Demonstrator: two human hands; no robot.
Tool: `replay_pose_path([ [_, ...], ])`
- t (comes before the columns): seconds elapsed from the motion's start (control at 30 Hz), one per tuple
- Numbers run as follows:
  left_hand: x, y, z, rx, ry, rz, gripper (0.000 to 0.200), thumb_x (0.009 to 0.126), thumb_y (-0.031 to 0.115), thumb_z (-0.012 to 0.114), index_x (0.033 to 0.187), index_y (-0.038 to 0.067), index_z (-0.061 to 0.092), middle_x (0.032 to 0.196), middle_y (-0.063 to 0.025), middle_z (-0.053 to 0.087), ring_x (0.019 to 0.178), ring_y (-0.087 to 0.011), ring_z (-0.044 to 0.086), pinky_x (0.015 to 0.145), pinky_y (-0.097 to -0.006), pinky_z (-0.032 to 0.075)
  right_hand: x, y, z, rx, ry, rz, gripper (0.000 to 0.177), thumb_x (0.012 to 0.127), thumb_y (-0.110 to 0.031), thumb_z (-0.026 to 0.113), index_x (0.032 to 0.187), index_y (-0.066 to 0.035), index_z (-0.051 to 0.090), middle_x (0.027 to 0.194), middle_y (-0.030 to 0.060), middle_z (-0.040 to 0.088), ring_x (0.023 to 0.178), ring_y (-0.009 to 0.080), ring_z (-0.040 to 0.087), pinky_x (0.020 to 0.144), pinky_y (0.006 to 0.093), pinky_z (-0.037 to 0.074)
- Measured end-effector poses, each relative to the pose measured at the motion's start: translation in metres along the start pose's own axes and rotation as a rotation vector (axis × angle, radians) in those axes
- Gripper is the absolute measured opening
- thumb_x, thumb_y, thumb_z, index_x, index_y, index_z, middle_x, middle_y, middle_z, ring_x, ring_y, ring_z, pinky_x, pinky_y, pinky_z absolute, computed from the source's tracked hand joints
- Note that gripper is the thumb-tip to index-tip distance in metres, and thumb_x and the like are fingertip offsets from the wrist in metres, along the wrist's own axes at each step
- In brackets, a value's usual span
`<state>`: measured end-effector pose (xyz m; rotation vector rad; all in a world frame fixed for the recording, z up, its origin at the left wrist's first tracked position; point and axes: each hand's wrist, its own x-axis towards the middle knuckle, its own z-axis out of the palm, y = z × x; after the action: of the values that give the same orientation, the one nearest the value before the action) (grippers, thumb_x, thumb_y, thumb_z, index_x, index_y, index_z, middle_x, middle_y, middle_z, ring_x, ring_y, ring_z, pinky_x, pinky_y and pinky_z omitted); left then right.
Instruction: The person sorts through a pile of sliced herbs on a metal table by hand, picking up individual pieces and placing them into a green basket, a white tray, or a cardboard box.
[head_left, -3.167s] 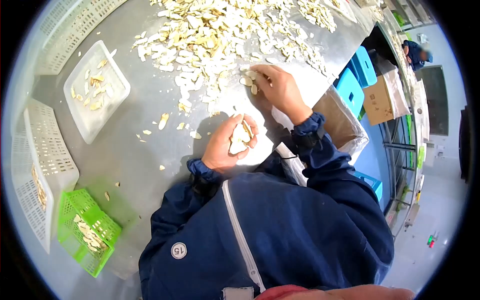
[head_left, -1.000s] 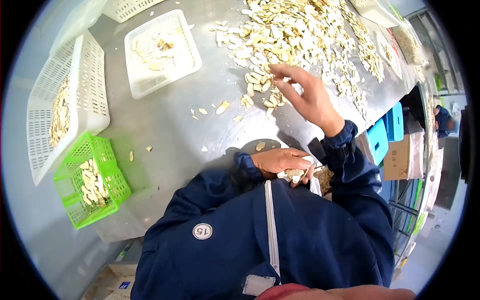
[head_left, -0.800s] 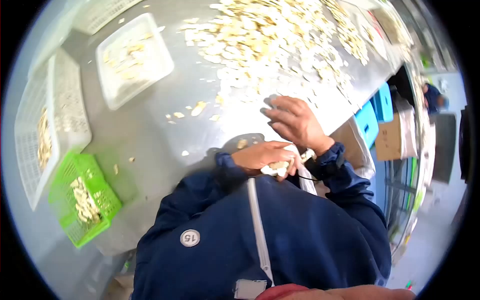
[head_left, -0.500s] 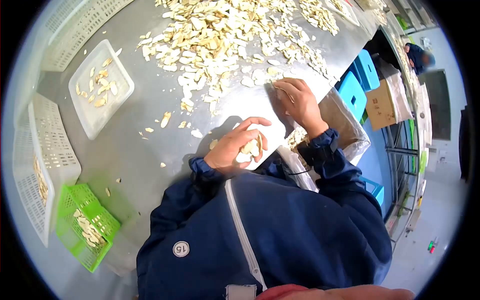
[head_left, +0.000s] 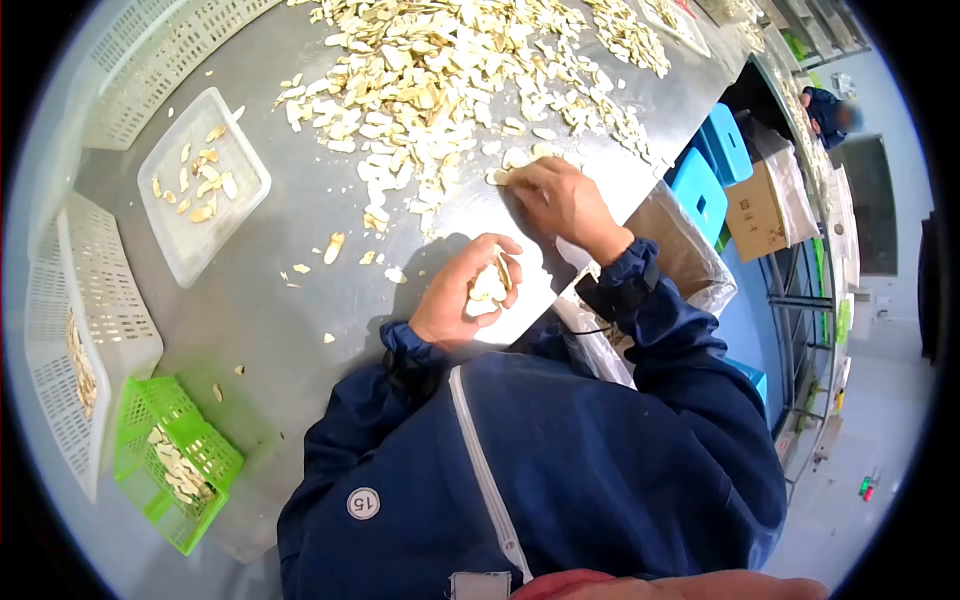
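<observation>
My left hand (head_left: pixel 464 296) is curled around a small stack of pale dried slices (head_left: pixel 488 288), held just above the metal table near my body. My right hand (head_left: pixel 568 205) reaches to the near edge of a big heap of the same slices (head_left: pixel 420 90). Its fingers are bent together, and the tips are at a pale slice (head_left: pixel 497 177) on the table; the thumb is mostly hidden beneath the hand. What kind of food or root the slices are, I cannot make out.
A shallow white tray (head_left: pixel 178 240) with several slices lies to the left. White perforated baskets (head_left: pixel 125 315) and a green basket (head_left: pixel 215 450) holding slices line the left edge. A plastic-lined box (head_left: pixel 690 250) stands at right, near blue stools (head_left: pixel 698 195). Another person (head_left: pixel 825 115) is far right.
My right hand has moved left along the heap's near edge to the loose slices. My left hand has shifted slightly left and turned, still holding its slices.
</observation>
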<state>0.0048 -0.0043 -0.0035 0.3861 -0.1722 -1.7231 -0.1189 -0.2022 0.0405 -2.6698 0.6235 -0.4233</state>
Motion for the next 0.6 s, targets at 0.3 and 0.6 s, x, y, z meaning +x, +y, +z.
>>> replay_pose_path([
  [0.3, -0.001, 0.001, 0.0, -0.006, 0.028, -0.013, 0.03, 0.11, 0.036, 0.051, 0.12, 0.008, 0.059, 0.096, -0.0079, 0.065, 0.072, -0.016, 0.062, 0.041, -0.0206, 0.039, 0.086, 0.029, 0.033, -0.225, 0.209, -0.188, 0.026, 0.099, -0.027, 0.067, 0.117, -0.011, 0.074, 0.105, 0.0132, 0.074, 0.092, 0.0367, 0.071, 0.081, 0.0452, 0.058],
  [0.6, -0.002, 0.003, 0.002, 0.001, 0.012, -0.012, 0.027, 0.11, 0.033, 0.05, 0.119, 0.009, 0.059, 0.097, -0.0074, 0.064, 0.073, -0.0154, 0.062, 0.041, -0.0201, 0.039, 0.006, 0.016, -0.019, 0.07, 0.079, 0.337, 0.024, 0.096, -0.02, 0.067, 0.116, -0.011, 0.077, 0.104, 0.0141, 0.077, 0.092, 0.0362, 0.073, 0.083, 0.043, 0.058],
])
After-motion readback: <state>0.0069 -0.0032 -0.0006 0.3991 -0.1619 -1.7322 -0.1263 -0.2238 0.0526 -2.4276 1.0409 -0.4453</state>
